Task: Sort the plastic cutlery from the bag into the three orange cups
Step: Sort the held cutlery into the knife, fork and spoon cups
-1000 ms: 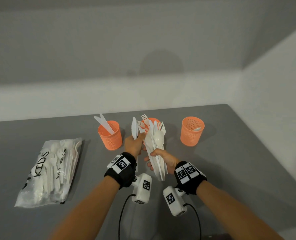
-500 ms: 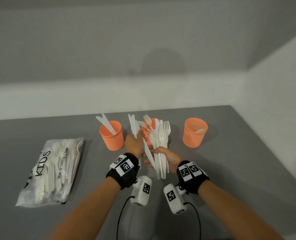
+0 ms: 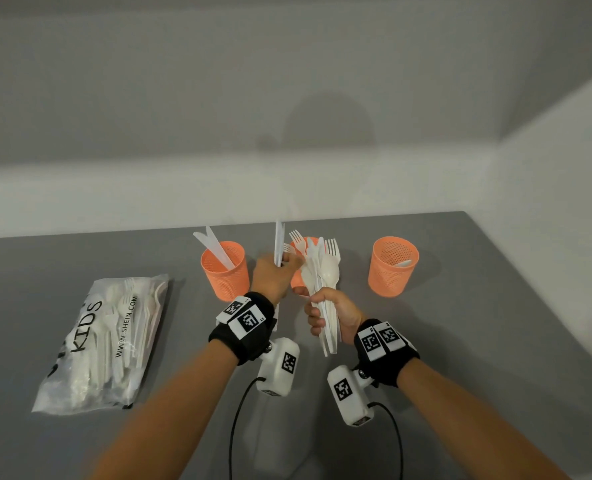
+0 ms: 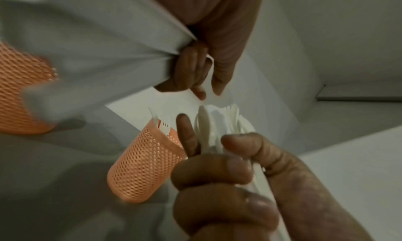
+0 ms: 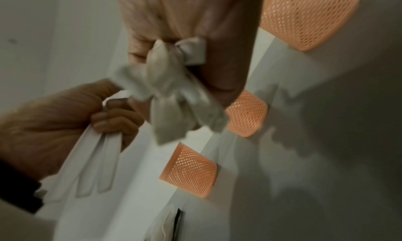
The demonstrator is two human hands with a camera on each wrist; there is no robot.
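Three orange mesh cups stand in a row on the grey table (image 3: pixel 495 323): the left cup (image 3: pixel 224 271) has two knives leaning in it, the middle cup (image 3: pixel 298 282) is mostly hidden behind the hands and shows fork tines above its rim, and the right cup (image 3: pixel 393 268) has a spoon tip at its rim. Well to the left lies the clear bag (image 3: pixel 104 341), with cutlery visible inside. Both forearms reach forward over the table with wrists raised in front of the middle cup. The right hand (image 3: pixel 332 315) is closed around the handles of a mixed bundle (image 3: pixel 322 271) of forks, spoons and knives, heads up. The left hand (image 3: pixel 273 275), just beside it, pinches a few knives (image 3: pixel 279 244) upright between thumb and curled fingers. Judging from this, those knives belong in the left cup. The risks are plain: the bundle is held only at its lower end, so pieces could fan out and slide free if the grip loosens, and the light cups could tip if a hand or a knife handle knocks a rim on the way in.
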